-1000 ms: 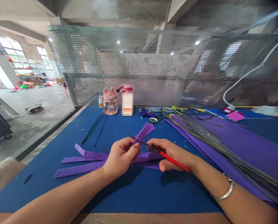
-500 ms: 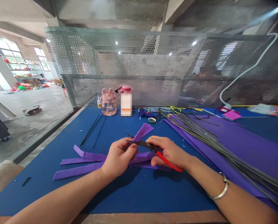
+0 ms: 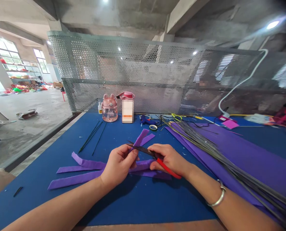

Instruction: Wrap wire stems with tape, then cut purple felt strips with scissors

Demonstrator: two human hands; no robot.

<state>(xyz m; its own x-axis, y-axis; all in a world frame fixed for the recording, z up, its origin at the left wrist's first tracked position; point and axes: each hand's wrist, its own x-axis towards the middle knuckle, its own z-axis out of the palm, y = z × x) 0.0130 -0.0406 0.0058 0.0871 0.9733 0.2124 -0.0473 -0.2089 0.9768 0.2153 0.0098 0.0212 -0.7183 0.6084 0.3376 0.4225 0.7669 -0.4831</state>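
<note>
My left hand (image 3: 120, 162) pinches a narrow purple strip (image 3: 141, 137) between thumb and fingers, its free end pointing up and away. In my right hand (image 3: 168, 157) are scissors (image 3: 165, 167) with red handles and dark blades, fingers wrapped round the handles. Their blades lie across the held strip just beyond my left fingertips. Below and beside my hands, several more purple strips (image 3: 77, 178) lie on the blue tabletop (image 3: 133, 205). The strips' middle parts are hidden behind my left hand.
Right, a bundle of grey-green stems (image 3: 215, 154) lies on a large purple sheet (image 3: 256, 154). At the back stand a pink-lidded bottle (image 3: 110, 109), a second bottle (image 3: 128, 107), a blue glue gun (image 3: 147, 120) and a tape roll (image 3: 153, 127). Dark stems (image 3: 91, 136) lie left. A mesh screen (image 3: 143, 73) rises behind.
The view has shifted slightly, so everything sits a little further left and lower. The held strip's end is somewhat narrower or turned, and the scissor blades look closer together across it.
</note>
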